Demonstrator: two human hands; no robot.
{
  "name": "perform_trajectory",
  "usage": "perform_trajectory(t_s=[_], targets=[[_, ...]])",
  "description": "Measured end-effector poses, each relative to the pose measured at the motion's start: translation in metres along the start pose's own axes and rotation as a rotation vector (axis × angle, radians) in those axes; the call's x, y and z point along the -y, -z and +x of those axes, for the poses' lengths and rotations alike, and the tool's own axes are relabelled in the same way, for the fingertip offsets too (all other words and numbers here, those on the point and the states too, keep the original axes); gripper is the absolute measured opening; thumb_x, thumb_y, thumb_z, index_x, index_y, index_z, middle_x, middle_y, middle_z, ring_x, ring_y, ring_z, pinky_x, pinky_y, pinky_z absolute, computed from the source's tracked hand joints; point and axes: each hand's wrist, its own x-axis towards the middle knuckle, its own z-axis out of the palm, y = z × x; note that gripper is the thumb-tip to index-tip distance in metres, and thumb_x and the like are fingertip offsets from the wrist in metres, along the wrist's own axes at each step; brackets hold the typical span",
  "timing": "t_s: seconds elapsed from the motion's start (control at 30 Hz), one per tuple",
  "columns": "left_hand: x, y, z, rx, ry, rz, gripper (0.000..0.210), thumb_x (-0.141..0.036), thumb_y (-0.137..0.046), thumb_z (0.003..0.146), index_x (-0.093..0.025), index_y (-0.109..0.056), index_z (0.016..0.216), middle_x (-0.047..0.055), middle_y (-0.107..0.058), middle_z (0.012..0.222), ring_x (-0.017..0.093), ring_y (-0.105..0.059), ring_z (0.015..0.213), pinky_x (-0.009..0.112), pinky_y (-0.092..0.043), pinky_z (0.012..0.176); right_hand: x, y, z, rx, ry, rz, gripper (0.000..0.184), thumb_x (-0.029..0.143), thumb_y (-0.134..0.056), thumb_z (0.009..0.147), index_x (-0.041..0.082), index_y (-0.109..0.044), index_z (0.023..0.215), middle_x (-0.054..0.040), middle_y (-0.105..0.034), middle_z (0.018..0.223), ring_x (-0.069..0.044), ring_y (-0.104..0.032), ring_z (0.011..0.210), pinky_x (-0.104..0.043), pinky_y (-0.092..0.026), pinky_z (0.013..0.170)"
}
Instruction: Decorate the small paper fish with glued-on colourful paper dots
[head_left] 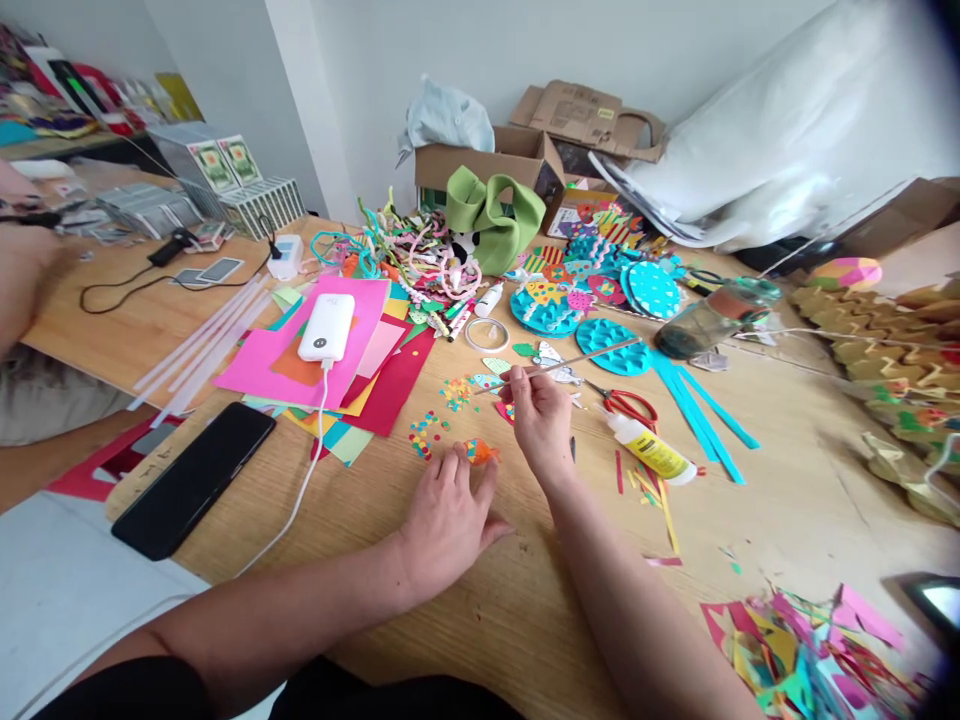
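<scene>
The left hand (450, 510) lies flat and open on the tabletop (420, 600), fingertips at an orange cutout (481, 452) — perhaps a fish. The right hand (541, 420) pinches a thin stick (577, 361), just beyond.

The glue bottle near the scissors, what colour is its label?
The glue bottle has a yellow label, seen in the head view.

This looks like a small craft workroom. A wooden bench (465, 600) is strewn with coloured paper sheets (300, 365), paper dots (427, 432), scissors (626, 403), a glue bottle (651, 448) and finished teal paper discs (611, 345). Opened cardboard boxes (517, 160) stand against the plain white wall (487, 50) behind.
</scene>
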Motion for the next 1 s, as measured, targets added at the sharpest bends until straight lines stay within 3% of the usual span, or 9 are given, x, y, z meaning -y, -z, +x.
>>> perform_trajectory(t_s=[0.17,0.5,0.63,0.8,1.0], targets=[[0.003,0.001,-0.003,0.017,-0.038,-0.014,0.072,-0.063,-0.045,0.088,-0.012,-0.046,0.139,0.026,-0.053,0.13,0.037,-0.046,0.12,0.047,-0.04,0.093,-0.011,-0.01,-0.006,0.006,-0.041,0.034,0.045,0.056,-0.044,0.092,0.018,-0.06,0.074,-0.0032,-0.063,0.065,-0.015,-0.059,0.06,-0.027,-0.044,0.056],[0.001,0.0,-0.005,0.042,-0.006,-0.034,0.071,-0.062,-0.051,0.086,-0.015,-0.048,0.139,0.026,-0.051,0.135,0.036,-0.054,0.112,0.045,-0.046,0.087,-0.009,-0.024,-0.019,-0.139,-0.031,0.162,0.038,0.051,-0.043,0.094,0.018,-0.056,0.08,0.0011,-0.056,0.066,-0.01,-0.051,0.052,-0.024,-0.042,0.05],[0.0,0.001,-0.005,0.044,0.015,-0.011,0.071,-0.062,-0.05,0.087,-0.016,-0.046,0.141,0.027,-0.048,0.138,0.034,-0.058,0.109,0.043,-0.049,0.086,-0.019,-0.023,-0.016,-0.16,-0.019,0.154,0.039,0.051,-0.041,0.095,0.018,-0.057,0.082,0.0012,-0.056,0.066,-0.011,-0.053,0.054,-0.024,-0.043,0.052],[-0.003,0.002,-0.006,0.102,0.047,0.001,0.071,-0.062,-0.05,0.087,-0.02,-0.042,0.144,0.03,-0.041,0.144,0.027,-0.068,0.085,0.037,-0.054,0.069,-0.03,-0.016,-0.011,-0.183,0.036,0.064,0.039,0.051,-0.04,0.095,0.018,-0.059,0.086,0.0,-0.059,0.068,-0.012,-0.055,0.056,-0.025,-0.044,0.053],[-0.003,0.006,-0.006,0.135,0.035,0.008,0.072,-0.062,-0.046,0.088,-0.019,-0.039,0.145,0.032,-0.039,0.144,0.026,-0.069,0.078,0.036,-0.054,0.064,-0.018,-0.007,-0.003,-0.177,0.037,0.02,0.04,0.053,-0.042,0.094,0.018,-0.06,0.085,-0.001,-0.06,0.067,-0.014,-0.057,0.06,-0.027,-0.045,0.056]])
